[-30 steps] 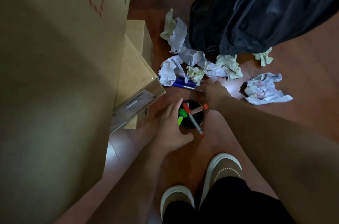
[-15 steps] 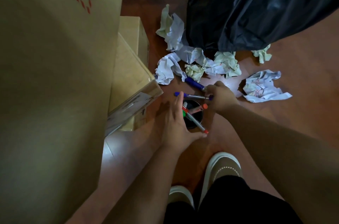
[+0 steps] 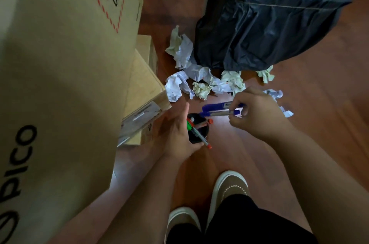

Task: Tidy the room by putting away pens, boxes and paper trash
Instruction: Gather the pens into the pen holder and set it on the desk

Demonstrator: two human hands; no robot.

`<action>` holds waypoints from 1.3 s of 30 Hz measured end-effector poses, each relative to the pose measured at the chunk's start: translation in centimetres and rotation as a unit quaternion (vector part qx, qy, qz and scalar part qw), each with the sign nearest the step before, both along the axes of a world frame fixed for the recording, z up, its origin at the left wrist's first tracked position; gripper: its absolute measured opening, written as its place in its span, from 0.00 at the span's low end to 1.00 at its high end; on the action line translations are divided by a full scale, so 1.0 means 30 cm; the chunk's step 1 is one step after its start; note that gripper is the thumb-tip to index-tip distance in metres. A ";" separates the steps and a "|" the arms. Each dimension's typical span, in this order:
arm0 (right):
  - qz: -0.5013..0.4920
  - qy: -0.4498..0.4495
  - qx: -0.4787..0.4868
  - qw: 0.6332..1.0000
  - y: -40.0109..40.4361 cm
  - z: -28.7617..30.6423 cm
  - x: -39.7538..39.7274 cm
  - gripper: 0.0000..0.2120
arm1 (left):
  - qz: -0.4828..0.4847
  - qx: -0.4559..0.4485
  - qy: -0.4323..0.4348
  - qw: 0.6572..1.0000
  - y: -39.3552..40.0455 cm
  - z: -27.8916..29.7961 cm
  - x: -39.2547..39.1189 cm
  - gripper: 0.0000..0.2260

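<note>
Lettering on the big carton (image 3: 60, 84) at left: "PICO" low down, "UN 3481" up top inside a red dashed border. Small box (image 3: 145, 92) beside it has a label, unreadable. Left hand (image 3: 177, 135) cups the black pen cup (image 3: 199, 133), fingers curved round its side. Right hand (image 3: 257, 112) pinches two blue pens (image 3: 217, 109), lying flat, just above the cup rim. Advice: tip the points down, drop between the pens already in, steady the cup. Crumpled paper (image 3: 201, 84) still on the floor by the black bin bag (image 3: 269, 24).

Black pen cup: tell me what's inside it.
The black pen cup holds a green marker and two orange-capped pens, which stick out over the rim. The left hand covers the cup's near side, and its bottom is too dark to see.
</note>
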State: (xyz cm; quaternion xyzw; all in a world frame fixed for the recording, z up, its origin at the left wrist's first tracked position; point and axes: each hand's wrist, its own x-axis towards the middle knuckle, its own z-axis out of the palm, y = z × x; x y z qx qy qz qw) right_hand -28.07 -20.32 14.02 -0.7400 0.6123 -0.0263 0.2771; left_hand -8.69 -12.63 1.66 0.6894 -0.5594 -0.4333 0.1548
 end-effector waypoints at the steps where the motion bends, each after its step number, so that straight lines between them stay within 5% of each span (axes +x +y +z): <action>1: 0.023 0.016 0.010 1.000 0.008 0.028 0.021 0.08 | 0.004 0.005 -0.002 1.000 -0.002 0.003 -0.001 0.63; 14: 0.164 0.163 0.087 0.969 0.094 0.167 0.253 0.16 | -0.011 -0.004 0.081 0.997 0.056 0.270 0.029 0.60; 19: 0.243 0.185 -0.004 0.952 0.143 0.428 0.249 0.15 | 0.010 -0.047 0.142 0.989 0.101 0.545 0.006 0.55; 24: 0.028 -0.083 -0.003 0.996 0.134 0.563 0.107 0.16 | 0.038 -0.055 0.122 0.990 0.138 0.701 -0.005 0.57; 29: -0.225 -0.286 0.026 0.931 0.247 0.718 0.013 0.04 | 0.005 -0.072 0.109 0.991 0.189 0.938 -0.008 0.59; 32: -0.225 -0.412 0.064 0.881 0.385 0.808 0.047 0.07 | 0.005 -0.081 0.107 0.991 0.225 1.066 -0.003 0.59; 34: -0.189 -0.433 0.044 0.880 0.483 0.860 0.061 0.13 | 0.021 -0.081 0.118 0.989 0.251 1.153 0.010 0.58; 36: -0.166 -0.405 -0.027 0.898 0.563 0.904 0.071 0.18 | 0.035 -0.092 0.129 0.987 0.281 1.239 0.026 0.56; 39: -0.172 -0.412 -0.177 0.877 0.655 0.997 0.120 0.11 | 0.050 -0.135 0.103 0.984 0.344 1.380 0.062 0.54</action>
